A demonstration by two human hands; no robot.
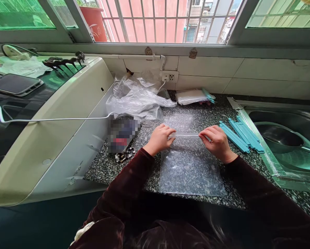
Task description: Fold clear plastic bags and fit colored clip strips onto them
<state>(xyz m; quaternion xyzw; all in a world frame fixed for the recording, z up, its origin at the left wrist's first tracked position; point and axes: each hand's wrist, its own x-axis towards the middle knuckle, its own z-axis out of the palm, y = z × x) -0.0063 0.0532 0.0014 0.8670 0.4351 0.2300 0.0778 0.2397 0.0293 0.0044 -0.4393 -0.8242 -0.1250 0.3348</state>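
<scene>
A clear flat plastic bag [192,173] lies on the speckled countertop, its far edge raised a little between my hands. My left hand [160,139] pinches the left end of that edge between thumb and fingers. At the right end, my right hand [217,142] is closed on the same edge, fingertips together. A whitish band runs along the edge from hand to hand. Beside my right hand lie several teal plastic strips [239,134], loosely fanned out.
Crumpled clear plastic [139,98] and a stack of clear bags [189,97] with teal strips lie by the tiled wall. A blurred-out dark object [123,133] is left of my hands. A white cable [66,119] crosses the left side. At right, the sink [273,169] holds a pan [279,136].
</scene>
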